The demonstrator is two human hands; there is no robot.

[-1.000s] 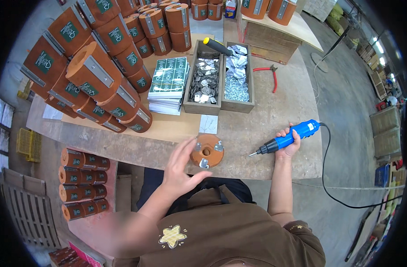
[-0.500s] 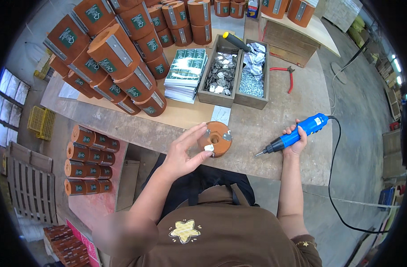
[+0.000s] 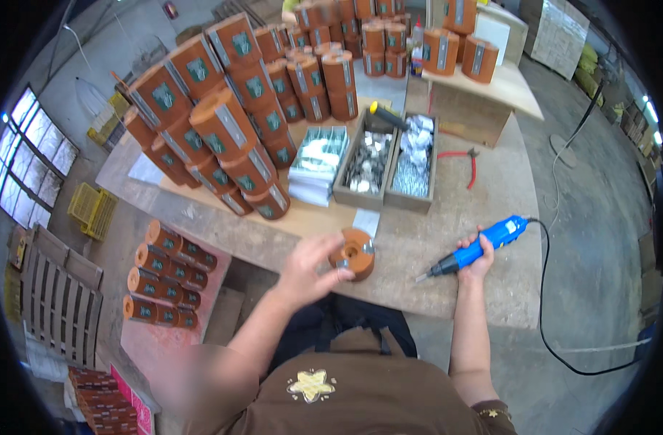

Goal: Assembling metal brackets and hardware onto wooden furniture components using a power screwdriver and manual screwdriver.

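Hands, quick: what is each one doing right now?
Left hand: open, fingertips on the orange round block.
Right hand: closed around the blue power screwdriver.

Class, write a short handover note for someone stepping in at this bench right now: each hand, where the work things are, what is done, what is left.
Left hand: open, fingers on the orange round block at the near edge of the table.
Right hand: gripping the blue corded power tool, tip down toward the table, right of the block.
Two wooden trays of metal parts sit behind the block; red pliers right of them.
Done: metal fittings show on the block.
Left: the tool is not on the block yet.
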